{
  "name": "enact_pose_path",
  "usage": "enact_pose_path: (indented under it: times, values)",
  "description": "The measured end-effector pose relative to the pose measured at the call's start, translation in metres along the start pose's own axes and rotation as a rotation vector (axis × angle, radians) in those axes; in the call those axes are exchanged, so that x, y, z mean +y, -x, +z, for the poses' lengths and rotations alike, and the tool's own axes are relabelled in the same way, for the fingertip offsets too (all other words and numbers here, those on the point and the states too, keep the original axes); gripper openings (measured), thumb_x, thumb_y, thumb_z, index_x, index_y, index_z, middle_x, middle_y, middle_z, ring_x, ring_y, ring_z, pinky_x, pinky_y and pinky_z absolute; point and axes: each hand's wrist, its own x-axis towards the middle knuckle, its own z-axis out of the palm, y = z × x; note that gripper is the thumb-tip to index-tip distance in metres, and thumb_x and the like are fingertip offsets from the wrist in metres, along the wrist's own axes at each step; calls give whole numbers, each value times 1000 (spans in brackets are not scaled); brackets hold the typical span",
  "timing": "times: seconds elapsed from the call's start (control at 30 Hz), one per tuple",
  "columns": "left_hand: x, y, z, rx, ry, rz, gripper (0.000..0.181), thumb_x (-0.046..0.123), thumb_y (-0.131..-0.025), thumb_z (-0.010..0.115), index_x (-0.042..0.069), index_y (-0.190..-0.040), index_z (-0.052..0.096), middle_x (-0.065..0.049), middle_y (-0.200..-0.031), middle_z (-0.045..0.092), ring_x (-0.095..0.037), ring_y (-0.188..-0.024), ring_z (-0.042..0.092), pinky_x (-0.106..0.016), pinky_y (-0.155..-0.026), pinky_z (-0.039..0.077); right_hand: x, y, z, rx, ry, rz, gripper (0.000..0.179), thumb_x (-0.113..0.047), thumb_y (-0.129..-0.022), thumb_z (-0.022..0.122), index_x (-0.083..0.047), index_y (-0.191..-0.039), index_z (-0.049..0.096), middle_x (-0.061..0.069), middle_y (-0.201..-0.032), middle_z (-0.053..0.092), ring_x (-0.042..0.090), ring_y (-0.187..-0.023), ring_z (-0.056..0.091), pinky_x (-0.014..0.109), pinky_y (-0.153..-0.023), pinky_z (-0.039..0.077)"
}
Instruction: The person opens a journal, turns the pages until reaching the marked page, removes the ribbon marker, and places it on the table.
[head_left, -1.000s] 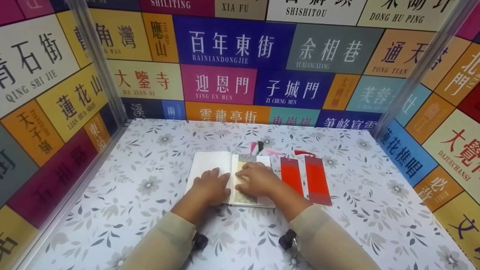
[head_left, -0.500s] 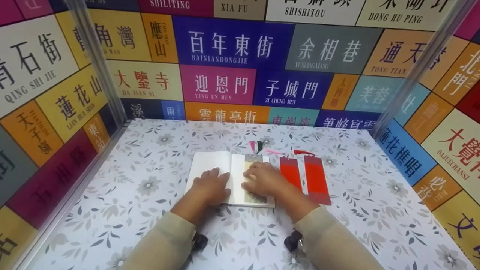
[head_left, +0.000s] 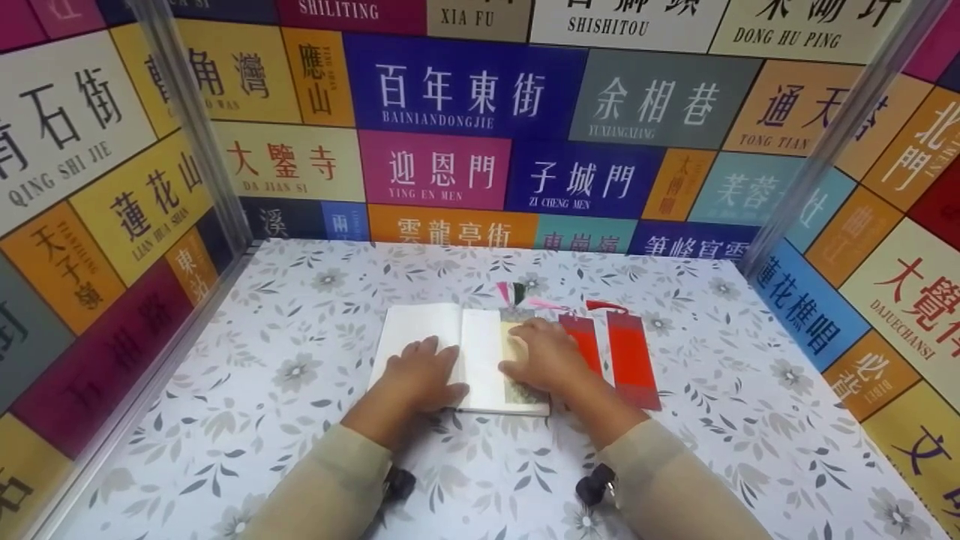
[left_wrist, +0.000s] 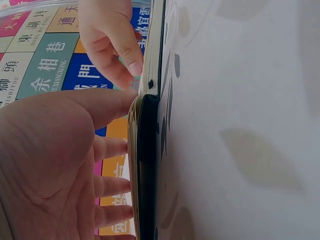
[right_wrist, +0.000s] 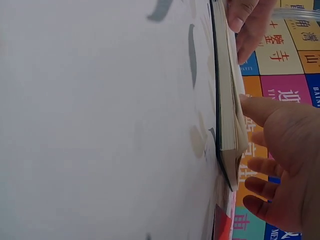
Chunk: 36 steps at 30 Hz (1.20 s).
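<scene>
An open book [head_left: 481, 337] with blank white pages lies on the table. My left hand [head_left: 420, 375] rests spread on its left page, fingertips on the paper and thumb near the centre fold. On the right page lies a yellow and grey printed bookmark [head_left: 521, 394], along the outer edge. My right hand [head_left: 546, 356] covers much of it, fingers bent lightly and touching down on it. In the left wrist view, the left hand [left_wrist: 50, 160] reaches over the dark-covered book edge [left_wrist: 148, 165]. The right wrist view shows the right thumb at the page block [right_wrist: 227, 100].
Two red bookmarks with tassels lie right of the book, a nearer one [head_left: 581, 341] partly behind the right hand and a farther one [head_left: 631, 360]. Pink and dark green tassels [head_left: 511, 292] lie beyond the book's top edge. Sign-printed panels [head_left: 465, 90] enclose the floral table [head_left: 300, 465].
My right hand has slid the printed bookmark rightward across the page, from near the fold to the outer edge. The left hand has stayed on the left page.
</scene>
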Motion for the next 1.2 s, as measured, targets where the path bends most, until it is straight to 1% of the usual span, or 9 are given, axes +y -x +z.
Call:
enact_pose_path:
  times: [0.13,0.27,0.47,0.57,0.7,0.8,0.9,1.03,1.2]
  values:
    - [0,0,0,2,-4,-9,75,58,-102,61,20,-164,43,-17,-172,37,-45,-157,38,-68,-125,36,0,1,-5,-33,-63,139,95,-61,-79,89,-28,-159,51,6,-160,49,30,-142,46,57,-119,50]
    - [0,-1,1,5,-18,-15,76,59,-102,61,20,-165,43,-17,-172,37,-45,-157,38,-68,-124,37,0,1,-7,-76,-160,242,104,-59,-76,92,-27,-163,45,7,-163,47,32,-143,48,57,-120,49]
    - [1,-1,2,4,-30,-19,76,59,-103,60,20,-165,42,-16,-173,37,-44,-158,37,-67,-125,37,2,-1,-8,-70,-260,295,111,-52,-75,95,-23,-166,39,6,-157,54,31,-137,54,56,-119,50]
    - [2,-1,2,-2,-28,-25,76,59,-103,60,21,-166,41,-16,-173,36,-43,-159,37,-67,-126,36,3,-2,-9,-61,-302,314,108,-48,-75,96,-20,-164,41,5,-151,58,30,-132,57,53,-117,53]
    - [2,-2,3,-6,-29,-31,77,60,-102,61,22,-166,41,-15,-173,36,-43,-159,37,-66,-126,36,6,-5,-12,-31,-306,309,98,-39,-82,93,-16,-163,43,8,-153,57,31,-133,57,52,-118,52]
    - [1,-3,4,-7,-28,-32,76,59,-103,61,21,-166,41,-15,-173,36,-43,-158,37,-66,-126,36,7,-8,-15,-16,-297,311,93,-31,-89,87,-15,-166,39,11,-156,55,33,-137,56,51,-120,51]
    - [1,-3,3,-12,-28,-34,76,59,-103,61,22,-166,40,-15,-174,35,-43,-159,36,-66,-127,35,10,-10,-14,21,-302,273,81,-19,-92,79,-13,-165,43,14,-144,65,33,-126,62,46,-110,58]
    - [2,-2,2,-19,-11,-37,76,58,-103,61,23,-167,39,-14,-175,33,-43,-161,33,-66,-128,33,18,-11,-11,86,-317,191,68,-8,-94,68,-7,-159,50,19,-129,71,33,-111,66,42,-98,62]
    - [2,1,1,-3,5,-25,75,57,-103,61,22,-166,41,-15,-175,33,-44,-160,33,-67,-128,33,24,-12,-12,130,-372,159,59,-6,-96,62,-4,-154,56,18,-131,70,33,-116,63,43,-101,60]
